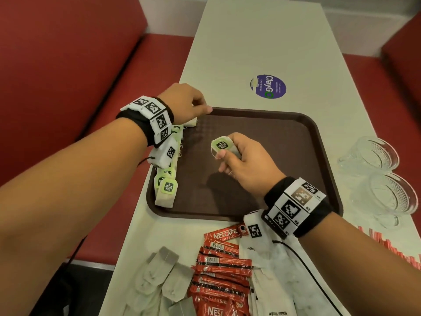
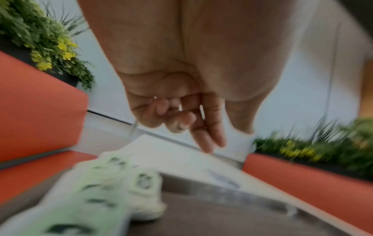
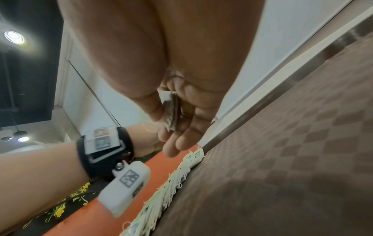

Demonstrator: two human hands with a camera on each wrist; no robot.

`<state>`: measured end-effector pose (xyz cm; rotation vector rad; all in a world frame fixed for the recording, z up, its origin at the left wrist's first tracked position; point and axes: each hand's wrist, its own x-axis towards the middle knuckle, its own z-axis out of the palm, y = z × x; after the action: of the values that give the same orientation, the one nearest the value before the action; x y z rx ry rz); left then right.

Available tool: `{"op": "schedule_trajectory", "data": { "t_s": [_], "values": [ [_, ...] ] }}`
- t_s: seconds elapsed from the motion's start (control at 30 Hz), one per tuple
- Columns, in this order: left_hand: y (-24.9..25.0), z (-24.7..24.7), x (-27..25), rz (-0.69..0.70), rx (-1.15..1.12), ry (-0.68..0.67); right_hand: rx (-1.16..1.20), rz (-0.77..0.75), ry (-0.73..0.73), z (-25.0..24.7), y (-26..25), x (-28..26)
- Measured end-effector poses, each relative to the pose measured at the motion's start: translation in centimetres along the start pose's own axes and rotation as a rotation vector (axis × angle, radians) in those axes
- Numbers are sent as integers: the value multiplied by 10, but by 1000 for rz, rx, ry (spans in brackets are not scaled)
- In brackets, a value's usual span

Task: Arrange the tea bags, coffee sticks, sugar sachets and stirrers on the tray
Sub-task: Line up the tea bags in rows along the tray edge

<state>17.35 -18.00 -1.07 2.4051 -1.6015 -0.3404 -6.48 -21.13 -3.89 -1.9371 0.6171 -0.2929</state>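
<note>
A brown tray (image 1: 262, 124) lies on the white table. Tea bags with green tags stand in a row (image 1: 167, 188) along its left edge, seen blurred in the left wrist view (image 2: 96, 183) and from the right wrist (image 3: 161, 201). My left hand (image 1: 202, 109) hovers at the row's far end with curled fingers (image 2: 181, 123) and nothing visible in them. My right hand (image 1: 227, 153) is over the tray's middle and pinches one tea bag (image 1: 221, 144) between thumb and fingers (image 3: 170, 110).
Near the front edge lie loose tea bags (image 1: 159, 270), red coffee sticks (image 1: 223, 263) and white sugar sachets (image 1: 273, 270). Red-and-white stirrers (image 1: 398, 252) and clear glass cups (image 1: 376, 156) sit at the right. Red bench seats flank the table.
</note>
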Motion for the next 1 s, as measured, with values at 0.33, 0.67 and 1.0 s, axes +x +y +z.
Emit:
{"op": "schedule_trajectory", "data": {
  "t_s": [0.33, 0.67, 1.0],
  "values": [
    [43, 11, -85, 246, -425, 103, 82, -24, 14, 1, 1, -2],
    [26, -7, -84, 145, -341, 233, -182, -43, 19, -2, 4, -3],
    [-17, -7, -2, -96, 140, -88, -602, 47, -612, -8, 12, -29]
  ]
}}
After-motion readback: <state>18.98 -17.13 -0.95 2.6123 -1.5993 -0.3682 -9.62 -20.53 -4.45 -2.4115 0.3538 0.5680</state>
